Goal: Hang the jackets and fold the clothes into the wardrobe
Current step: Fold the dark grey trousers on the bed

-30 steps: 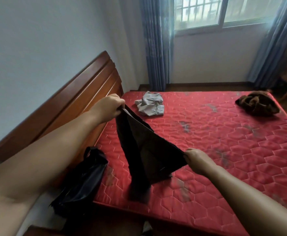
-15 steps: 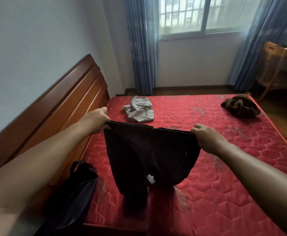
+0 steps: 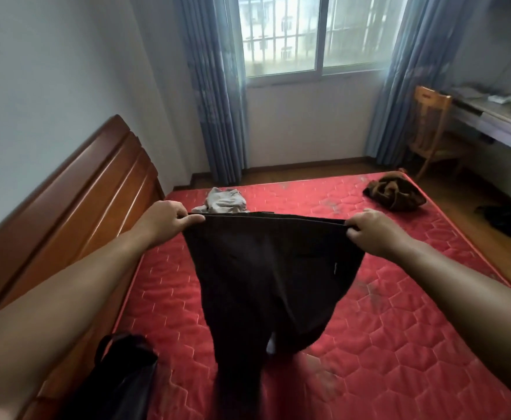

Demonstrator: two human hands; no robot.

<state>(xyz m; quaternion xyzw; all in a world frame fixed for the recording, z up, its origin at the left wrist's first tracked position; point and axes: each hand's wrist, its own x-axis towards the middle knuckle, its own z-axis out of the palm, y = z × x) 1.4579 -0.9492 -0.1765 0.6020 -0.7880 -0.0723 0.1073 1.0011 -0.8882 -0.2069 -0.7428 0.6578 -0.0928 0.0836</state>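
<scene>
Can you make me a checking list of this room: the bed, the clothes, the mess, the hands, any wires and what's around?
Surface: red quilted mattress, stained in patches.
Job's things: dark trousers held up by the waistband, legs hanging down; crumpled grey garment and crumpled brown garment on the mattress's far side.
Clutter: black bag beside the bed's near left corner; dark heap on the floor, right.
Hands: left hand and right hand each grip one waistband end.
Cables: nothing seen.
Surroundings: wooden headboard, barred window, blue curtains, wooden chair, desk.
</scene>
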